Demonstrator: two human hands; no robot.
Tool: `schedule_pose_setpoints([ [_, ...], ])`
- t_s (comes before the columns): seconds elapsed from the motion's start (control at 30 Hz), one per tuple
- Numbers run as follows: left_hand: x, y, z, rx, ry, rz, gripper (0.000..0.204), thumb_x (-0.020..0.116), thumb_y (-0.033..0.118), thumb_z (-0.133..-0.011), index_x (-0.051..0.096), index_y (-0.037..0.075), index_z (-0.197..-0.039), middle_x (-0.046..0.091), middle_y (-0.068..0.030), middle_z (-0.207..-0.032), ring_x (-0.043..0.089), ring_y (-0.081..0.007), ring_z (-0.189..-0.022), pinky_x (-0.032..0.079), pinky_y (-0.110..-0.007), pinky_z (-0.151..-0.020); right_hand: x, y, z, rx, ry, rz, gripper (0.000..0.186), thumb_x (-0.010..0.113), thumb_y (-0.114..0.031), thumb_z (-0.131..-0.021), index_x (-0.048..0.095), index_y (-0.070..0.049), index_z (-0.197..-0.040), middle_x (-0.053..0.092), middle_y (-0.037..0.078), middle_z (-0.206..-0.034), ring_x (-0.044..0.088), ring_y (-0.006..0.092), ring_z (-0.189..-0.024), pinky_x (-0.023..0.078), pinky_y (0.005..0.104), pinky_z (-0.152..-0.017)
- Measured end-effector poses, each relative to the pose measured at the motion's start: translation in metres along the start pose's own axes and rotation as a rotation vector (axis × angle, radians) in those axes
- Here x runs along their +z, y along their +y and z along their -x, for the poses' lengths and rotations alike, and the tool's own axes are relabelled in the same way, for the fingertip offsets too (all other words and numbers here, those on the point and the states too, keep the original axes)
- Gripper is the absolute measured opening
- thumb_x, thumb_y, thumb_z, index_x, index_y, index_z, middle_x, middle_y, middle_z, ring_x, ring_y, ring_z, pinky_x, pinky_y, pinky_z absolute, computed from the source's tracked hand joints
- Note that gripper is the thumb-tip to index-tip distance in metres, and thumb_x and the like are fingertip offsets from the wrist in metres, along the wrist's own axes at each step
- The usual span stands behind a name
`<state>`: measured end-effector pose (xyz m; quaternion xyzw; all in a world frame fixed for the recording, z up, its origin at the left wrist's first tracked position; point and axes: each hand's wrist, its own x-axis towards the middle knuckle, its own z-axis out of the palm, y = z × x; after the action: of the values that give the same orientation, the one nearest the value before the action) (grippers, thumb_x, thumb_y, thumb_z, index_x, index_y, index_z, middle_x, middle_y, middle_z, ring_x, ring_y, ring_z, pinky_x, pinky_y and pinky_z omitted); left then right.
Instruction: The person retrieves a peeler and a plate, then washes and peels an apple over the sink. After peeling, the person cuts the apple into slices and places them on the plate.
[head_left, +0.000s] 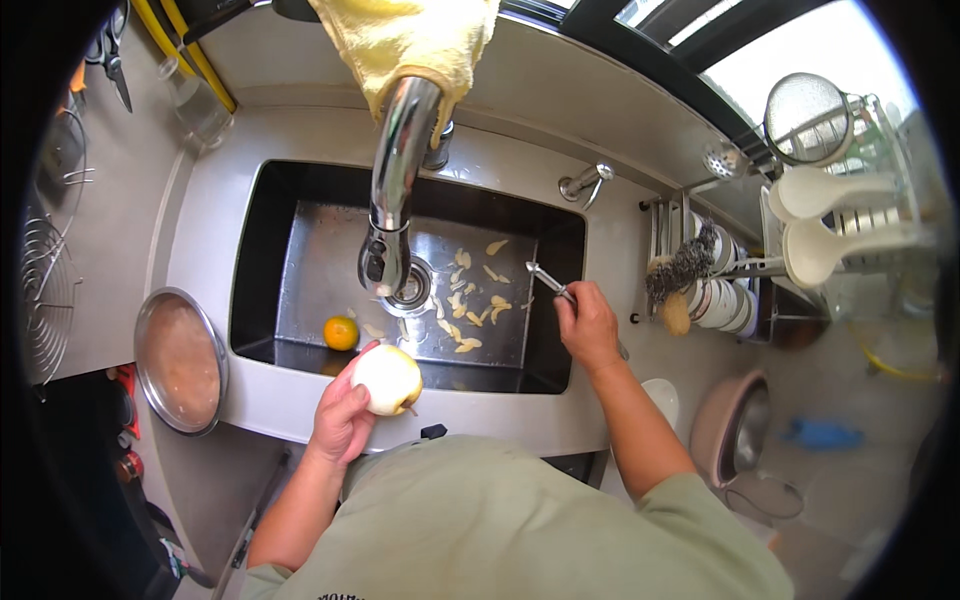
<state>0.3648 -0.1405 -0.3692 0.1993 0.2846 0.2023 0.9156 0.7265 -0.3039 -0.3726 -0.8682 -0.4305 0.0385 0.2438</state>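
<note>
Grey tabletop [200,215] surrounded the dark-walled sink [310,250] before us, and bright window panes [820,60] showed at the upper right. Over the sink we had a chrome faucet [392,180], a yellow cloth [410,40] draped on its upper part, and its spout hung near the round drain [412,288].

Our left grip [343,408] was curled around a pale, mostly peeled fruit [386,376], which we held above the sink's near edge, left of the middle. Some yellowish skin was left about its stem, which pointed down toward us. Our right grip [588,325] was clenched on the handle of a metal peeler [546,279]; its head pointed up and leftward over the right part of the sink, well apart from the fruit.

Below, we saw strips of peel [499,305] scattered on the sink floor, mostly right of the drain. An orange-coloured fruit [340,332] lay by the near wall, just beyond our left grip.

To our left stood a round metal bowl [145,340]. To our right were dark scouring wool [688,262], a row of white dishes [722,305], two pale ladles [828,252] and a mesh strainer [808,118].
</note>
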Motion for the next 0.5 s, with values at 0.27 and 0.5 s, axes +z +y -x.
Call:
schedule_pose_setpoints([
  [0.27, -0.003, 0.014, -0.025, -0.07, -0.043, 0.064, 0.092, 0.079, 0.03, -0.091, 0.03, -0.003, -0.162, 0.051, -0.0176, -0.155, 0.05, -0.0326, -0.143, 0.037, -0.047, -0.122, 0.01, 0.028, -0.033, 0.135, 0.108, 0.121, 0.013, 0.068, -0.016, -0.098, 0.066, -0.005, -0.105, 0.066, 0.017, -0.097, 0.066, 0.04, -0.087, 0.054, 0.0475, -0.075],
  [0.5, 0.014, 0.015, -0.046, -0.049, -0.196, 0.116, 0.087, 0.076, 0.036, -0.094, 0.032, 0.001, -0.161, 0.052, -0.0148, -0.154, 0.05, -0.0307, -0.143, 0.038, -0.048, -0.12, 0.023, -0.067, 0.008, 0.166, -0.251, -0.527, 0.015, 0.07, -0.013, -0.1, 0.064, -0.002, -0.109, 0.07, 0.01, -0.084, 0.066, 0.0191, -0.073, 0.053, 0.0321, -0.068],
])
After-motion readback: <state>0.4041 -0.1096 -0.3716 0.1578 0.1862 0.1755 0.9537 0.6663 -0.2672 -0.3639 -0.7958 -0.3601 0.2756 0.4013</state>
